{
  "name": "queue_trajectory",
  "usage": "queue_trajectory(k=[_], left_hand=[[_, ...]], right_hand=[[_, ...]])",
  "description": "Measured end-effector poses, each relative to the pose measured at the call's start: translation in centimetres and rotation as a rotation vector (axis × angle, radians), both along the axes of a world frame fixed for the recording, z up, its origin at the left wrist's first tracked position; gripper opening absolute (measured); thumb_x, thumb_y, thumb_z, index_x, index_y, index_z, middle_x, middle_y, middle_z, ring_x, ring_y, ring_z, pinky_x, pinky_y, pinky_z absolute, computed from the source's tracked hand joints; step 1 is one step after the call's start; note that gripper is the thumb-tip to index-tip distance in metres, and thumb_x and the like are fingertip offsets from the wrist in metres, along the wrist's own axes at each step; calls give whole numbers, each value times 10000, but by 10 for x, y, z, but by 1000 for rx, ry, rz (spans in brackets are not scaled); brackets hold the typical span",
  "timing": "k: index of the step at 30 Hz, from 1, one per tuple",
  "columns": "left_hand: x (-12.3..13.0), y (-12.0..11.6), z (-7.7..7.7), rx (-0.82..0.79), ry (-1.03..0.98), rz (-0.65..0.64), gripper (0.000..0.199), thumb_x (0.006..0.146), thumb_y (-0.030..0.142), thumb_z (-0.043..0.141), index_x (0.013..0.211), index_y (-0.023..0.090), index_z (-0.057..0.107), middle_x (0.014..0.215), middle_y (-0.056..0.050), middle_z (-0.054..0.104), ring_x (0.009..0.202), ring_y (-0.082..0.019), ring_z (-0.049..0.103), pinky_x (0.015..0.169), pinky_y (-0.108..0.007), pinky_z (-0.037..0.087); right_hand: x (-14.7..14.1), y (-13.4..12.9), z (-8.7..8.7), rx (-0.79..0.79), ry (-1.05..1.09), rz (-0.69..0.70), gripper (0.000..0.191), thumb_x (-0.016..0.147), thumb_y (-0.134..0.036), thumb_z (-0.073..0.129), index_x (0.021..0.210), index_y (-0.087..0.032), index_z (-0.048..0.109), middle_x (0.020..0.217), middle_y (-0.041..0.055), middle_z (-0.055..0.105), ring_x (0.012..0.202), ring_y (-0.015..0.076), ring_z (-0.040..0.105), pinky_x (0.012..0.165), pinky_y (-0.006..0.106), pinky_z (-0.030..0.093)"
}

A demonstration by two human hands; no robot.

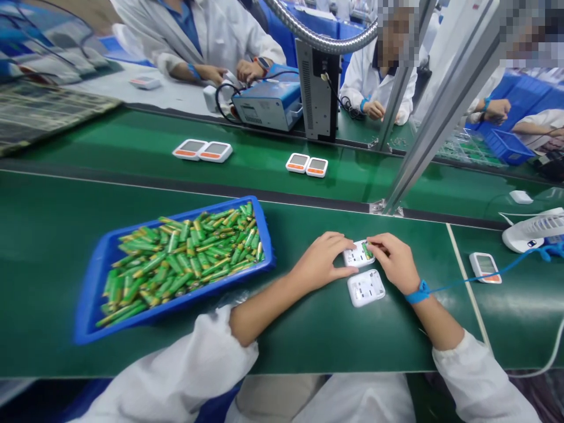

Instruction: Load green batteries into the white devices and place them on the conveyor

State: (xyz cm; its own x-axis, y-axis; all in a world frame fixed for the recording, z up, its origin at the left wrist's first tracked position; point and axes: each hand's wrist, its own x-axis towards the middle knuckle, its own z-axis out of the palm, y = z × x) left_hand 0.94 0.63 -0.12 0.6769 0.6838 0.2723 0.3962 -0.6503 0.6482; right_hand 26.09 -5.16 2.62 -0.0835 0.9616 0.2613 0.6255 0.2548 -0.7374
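A white device lies back-up on the green table, a green battery in its open compartment. My left hand grips this device by its left side, thumb at the lower edge and fingers at the top. The fingertips of my right hand are pressed together on the battery at the device's right side; a blue band circles that wrist. Just below, a second white device lies back-up with its compartment showing, touched by neither hand. To the left stands a blue tray heaped with green batteries.
Two pairs of white devices lie on the green strip behind. One more device is at the right, near a blue cord. A metal post rises behind my right hand. Co-workers sit across.
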Motion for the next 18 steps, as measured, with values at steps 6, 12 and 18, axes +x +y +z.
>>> queue_trajectory(k=[6,12,18], left_hand=[[1,-2,-1,-7,-18,8,467,911,505,915,1257,245,740,1303,-102,783,1336,-364,649,1151,-546,527],[5,-1,1,8,7,14,497,899,554,918,1253,247,753,1301,-102,780,1321,-363,650,1139,-536,524],[7,0,4,36,-21,11,528,897,505,943,1299,242,724,1347,-88,771,1356,-343,621,1143,-501,504]], right_hand=[[8,-15,-5,1,-382,133,610,1021,-2,418,1519,-192,716,1462,170,748,1287,289,720,1151,514,593],[10,-25,-12,49,-418,132,637,1017,-11,422,1564,-204,688,1507,174,729,1323,308,706,1157,552,587],[7,-20,3,130,-199,24,361,1130,-257,514,1362,-260,792,1327,121,812,1222,285,767,1075,502,628]])
